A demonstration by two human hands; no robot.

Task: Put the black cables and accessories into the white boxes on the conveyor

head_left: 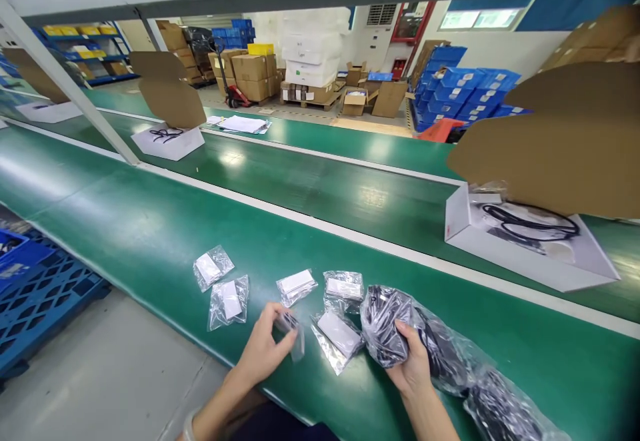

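Two hands: both closed on plastic-bagged items at the near edge of the bench (150,241).
Left hand (263,351): fingers (286,342) curled shut, a small packet (293,331) pinched between thumb and fingertips, held just above the bench.
Right hand (413,361): fingers wrapped round the neck of a big bag (400,328) of black parts; bag body trails away past the palm, resting on the bench.
Packet handling: judged light, floppy, slick film; best pinched at an edge, flat insert inside.
Bag handling: judged heavier, soft, contents shifting; support underneath advised, film may slip.
Beyond fingertips: five loose packets (230,301) lying flat.
Further out: open box (525,241) holding a black cable.
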